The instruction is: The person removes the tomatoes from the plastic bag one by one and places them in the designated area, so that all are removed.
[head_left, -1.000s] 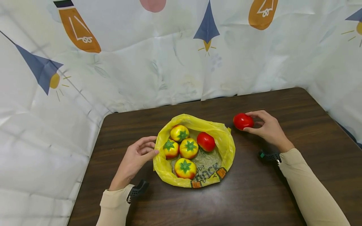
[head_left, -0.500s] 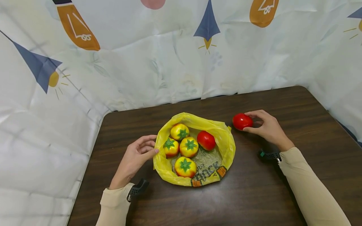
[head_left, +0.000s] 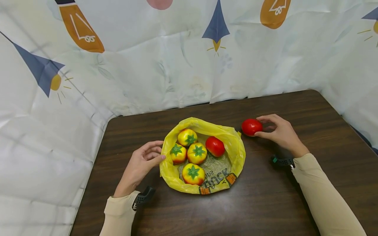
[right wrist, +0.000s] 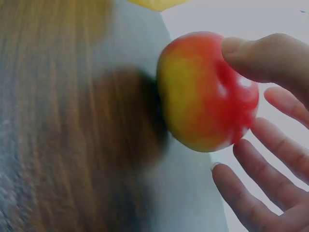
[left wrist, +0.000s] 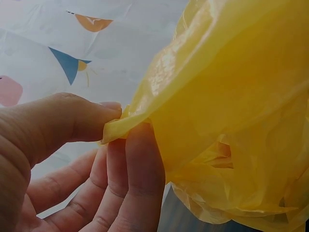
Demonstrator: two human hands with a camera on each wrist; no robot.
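My left hand (head_left: 138, 165) is pinching the yellow bag (head_left: 240, 154); my right hand (head_left: 279, 132) is pinching the red fruit (head_left: 250, 127), whose glossy skin may be inviting slippage.

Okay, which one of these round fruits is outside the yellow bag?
The fruit pinched by the right hand, just right of the bag; one red one and four yellow ones with green tops sit inside.

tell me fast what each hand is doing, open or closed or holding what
Left hand: closed, pinching the bag at its rim.
Right hand: closed, holding a red fruit between thumb and fingers.
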